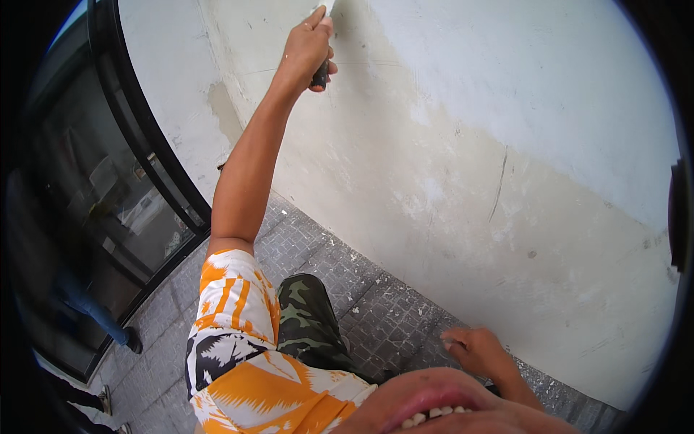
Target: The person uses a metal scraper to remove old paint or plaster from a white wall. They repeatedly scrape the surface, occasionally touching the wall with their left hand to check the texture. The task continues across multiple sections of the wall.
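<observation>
My left hand, on the outstretched left arm, is wrapped round the dark, orange-ended handle of a putty knife. Its pale blade reaches up to the wall at the upper edge of the view, where most of it is cut off. The wall is cream below and whiter at the upper right, with scuffs, rough patches and a long dark scratch. Low on the right, my right hand hangs near the foot of the wall, its fingers loosely bent and slightly apart. Nothing shows in it.
Left of me stands a black-framed glass door. A person's leg in blue trousers and another foot show at the lower left. White flecks dot the grey paved floor along the wall. A dark fitting sits at the right rim.
</observation>
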A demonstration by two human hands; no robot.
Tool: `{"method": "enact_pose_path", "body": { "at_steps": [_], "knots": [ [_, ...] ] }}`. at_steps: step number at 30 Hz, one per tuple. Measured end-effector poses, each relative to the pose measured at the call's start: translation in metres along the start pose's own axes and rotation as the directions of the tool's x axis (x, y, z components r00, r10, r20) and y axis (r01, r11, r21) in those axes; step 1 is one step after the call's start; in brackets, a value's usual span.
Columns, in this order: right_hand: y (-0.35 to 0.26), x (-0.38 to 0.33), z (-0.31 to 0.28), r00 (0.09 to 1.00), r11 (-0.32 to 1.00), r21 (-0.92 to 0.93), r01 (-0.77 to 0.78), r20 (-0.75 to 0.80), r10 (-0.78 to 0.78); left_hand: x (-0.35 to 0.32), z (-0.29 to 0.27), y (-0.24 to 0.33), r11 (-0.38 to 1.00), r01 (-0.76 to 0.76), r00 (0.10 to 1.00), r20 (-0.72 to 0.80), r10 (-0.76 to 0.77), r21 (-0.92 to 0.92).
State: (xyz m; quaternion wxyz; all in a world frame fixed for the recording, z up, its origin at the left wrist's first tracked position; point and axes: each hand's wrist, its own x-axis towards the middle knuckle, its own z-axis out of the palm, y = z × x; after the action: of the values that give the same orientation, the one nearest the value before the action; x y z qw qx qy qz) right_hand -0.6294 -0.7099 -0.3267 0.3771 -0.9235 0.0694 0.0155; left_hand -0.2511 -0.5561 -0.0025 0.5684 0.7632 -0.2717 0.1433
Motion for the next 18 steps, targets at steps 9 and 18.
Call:
{"method": "enact_pose_path", "body": {
  "at_steps": [9,18],
  "knots": [
    [-0.013,-0.011,-0.003,0.993,0.998,-0.041,-0.052,0.108,0.056,0.080,-0.021,-0.053,0.996,0.055,0.997,-0.047,-0.059,-0.076],
    [-0.018,-0.008,0.005,0.999,0.996,-0.090,-0.001,0.044,0.005,0.087,-0.031,-0.066,0.996,0.076,0.996,0.041,-0.073,-0.054]
  ]
}}
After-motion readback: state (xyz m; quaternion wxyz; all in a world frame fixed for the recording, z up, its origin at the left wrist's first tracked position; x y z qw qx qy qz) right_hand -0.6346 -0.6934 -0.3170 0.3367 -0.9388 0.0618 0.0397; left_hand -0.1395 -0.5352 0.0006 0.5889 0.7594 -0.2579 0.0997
